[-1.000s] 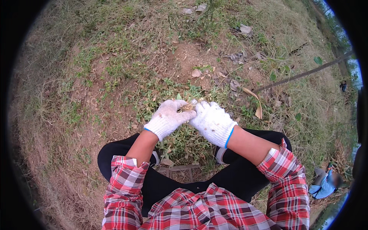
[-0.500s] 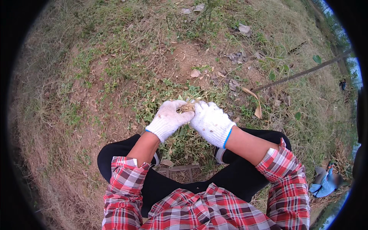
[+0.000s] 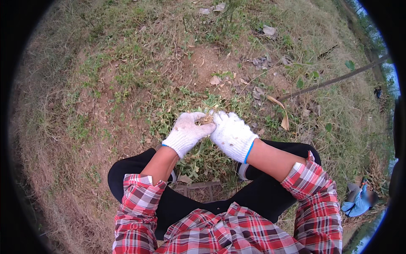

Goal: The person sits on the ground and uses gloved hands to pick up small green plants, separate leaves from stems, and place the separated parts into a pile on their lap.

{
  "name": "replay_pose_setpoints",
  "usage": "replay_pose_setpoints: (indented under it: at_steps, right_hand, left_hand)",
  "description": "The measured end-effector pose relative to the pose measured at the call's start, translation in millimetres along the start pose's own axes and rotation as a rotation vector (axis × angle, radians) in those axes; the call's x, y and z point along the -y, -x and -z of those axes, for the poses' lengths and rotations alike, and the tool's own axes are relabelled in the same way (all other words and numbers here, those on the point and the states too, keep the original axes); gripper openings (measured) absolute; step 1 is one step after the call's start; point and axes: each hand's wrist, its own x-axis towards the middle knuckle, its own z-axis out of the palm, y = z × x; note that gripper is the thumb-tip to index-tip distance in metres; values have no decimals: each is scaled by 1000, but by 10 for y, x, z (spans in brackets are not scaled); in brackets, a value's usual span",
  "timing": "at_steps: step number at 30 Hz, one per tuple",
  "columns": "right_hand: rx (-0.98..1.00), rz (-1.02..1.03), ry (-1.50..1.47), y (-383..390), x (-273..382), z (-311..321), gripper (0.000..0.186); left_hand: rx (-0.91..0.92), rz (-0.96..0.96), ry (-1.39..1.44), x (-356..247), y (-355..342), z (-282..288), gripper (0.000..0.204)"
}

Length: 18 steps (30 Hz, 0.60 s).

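Observation:
White knitted gloves with blue cuff edging cover both my hands, which meet in front of my knees. My left hand (image 3: 186,133) is closed, thumb and fingers curled round a small tuft of dry, straw-coloured grass (image 3: 206,118). Against the tuft's other side presses my right hand (image 3: 232,135), back up and fingers bent; its fingertips are partly hidden. Below and around the hands lies a patch of low green weeds (image 3: 203,158) mixed with dry bits.
A thin bare branch (image 3: 334,80) slants in from the right, with a curled dry leaf (image 3: 284,120) near its lower end. Brown leaves (image 3: 261,62) lie on the soil ahead. At far right, a person in blue (image 3: 359,203) is low to the ground. Between my feet is a slatted piece (image 3: 203,191).
Both gloved hands stay together round the dry grass, with only a tiny shift. The person in blue has moved slightly.

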Motion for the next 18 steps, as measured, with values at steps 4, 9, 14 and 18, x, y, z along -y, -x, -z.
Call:
replay_pose_setpoints:
  at_steps: [4, 9, 14, 18]
  right_hand:
    - [-73, 8, 7, -52, -25, -11, 28]
    - [-171, 22, -136, -25, -50, -112, 29]
    - [-108, -3, -164, 0, -72, -83, 27]
    - [-7, -8, -127, -14, -59, -9, 33]
  left_hand:
    - [-105, -5, 51, 68, -31, 54, 41]
    - [-222, 75, 302, 20, -22, 223, 51]
    - [-331, -44, 238, 160, -59, 322, 40]
    - [-509, -165, -228, 102, -4, 387, 43]
